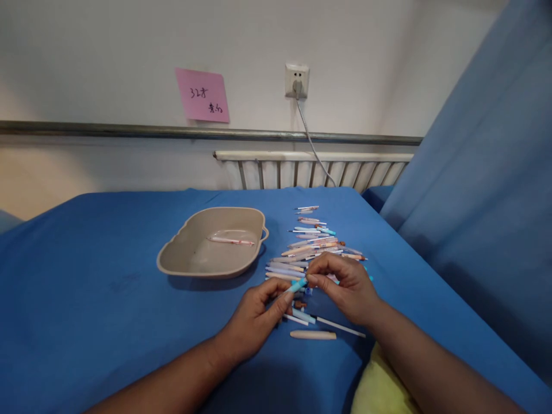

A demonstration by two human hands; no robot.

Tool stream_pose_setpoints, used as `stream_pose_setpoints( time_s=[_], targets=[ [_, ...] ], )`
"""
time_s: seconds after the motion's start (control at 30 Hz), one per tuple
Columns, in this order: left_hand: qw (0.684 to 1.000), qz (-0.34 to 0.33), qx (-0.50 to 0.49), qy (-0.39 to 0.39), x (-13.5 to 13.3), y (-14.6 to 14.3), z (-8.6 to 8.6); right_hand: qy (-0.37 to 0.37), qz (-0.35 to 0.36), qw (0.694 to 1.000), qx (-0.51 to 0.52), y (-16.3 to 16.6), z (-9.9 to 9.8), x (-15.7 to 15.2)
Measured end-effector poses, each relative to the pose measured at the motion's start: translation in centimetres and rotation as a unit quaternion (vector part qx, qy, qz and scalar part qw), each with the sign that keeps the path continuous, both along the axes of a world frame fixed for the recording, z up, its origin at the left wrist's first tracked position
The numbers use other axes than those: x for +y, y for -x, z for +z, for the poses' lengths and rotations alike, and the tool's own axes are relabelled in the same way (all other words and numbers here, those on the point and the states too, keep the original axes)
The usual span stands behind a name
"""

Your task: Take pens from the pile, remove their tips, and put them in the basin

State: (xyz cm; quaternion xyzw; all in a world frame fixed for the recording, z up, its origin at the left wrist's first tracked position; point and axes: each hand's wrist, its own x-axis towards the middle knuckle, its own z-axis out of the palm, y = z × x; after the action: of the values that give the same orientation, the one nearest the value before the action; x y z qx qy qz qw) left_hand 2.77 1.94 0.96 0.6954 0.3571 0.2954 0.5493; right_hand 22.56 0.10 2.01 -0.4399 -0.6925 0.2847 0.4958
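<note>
My left hand [261, 313] is closed around a light-blue pen part [296, 285], held at a slant above the bed. The thumb and fingertips of my right hand [347, 287] pinch at its upper right end; whether they grip the part itself or a small piece there is hidden. Beneath and behind my hands lies a pile of pen parts [310, 247], with barrels, thin refills and small brown pieces among them. Nearer to me are a cream pen barrel [313, 334] and a thin white refill [340, 326] with a dark tip.
A beige plastic basin [207, 270] stands left of the pile with one pinkish pen [232, 241] inside. Blue cloth [107, 322] covers the bed. A metal rail [259, 134], white bars and a plugged-in cord [308, 132] are behind; a blue curtain [483, 144] hangs at the right.
</note>
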Motion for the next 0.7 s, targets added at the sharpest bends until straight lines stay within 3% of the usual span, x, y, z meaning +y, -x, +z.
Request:
stream_pose_setpoints(
  time_s=[0.17,0.7],
  targets=[
    [1.000,0.006,0.002,0.007,-0.01,-0.02,-0.14,-0.046,0.000,0.999,-0.023,-0.05,0.04,0.11],
    [0.999,-0.001,0.035,-0.041,-0.04,0.09,0.24,-0.039,-0.012,0.990,-0.138,-0.21,0.49,-0.52]
  ],
)
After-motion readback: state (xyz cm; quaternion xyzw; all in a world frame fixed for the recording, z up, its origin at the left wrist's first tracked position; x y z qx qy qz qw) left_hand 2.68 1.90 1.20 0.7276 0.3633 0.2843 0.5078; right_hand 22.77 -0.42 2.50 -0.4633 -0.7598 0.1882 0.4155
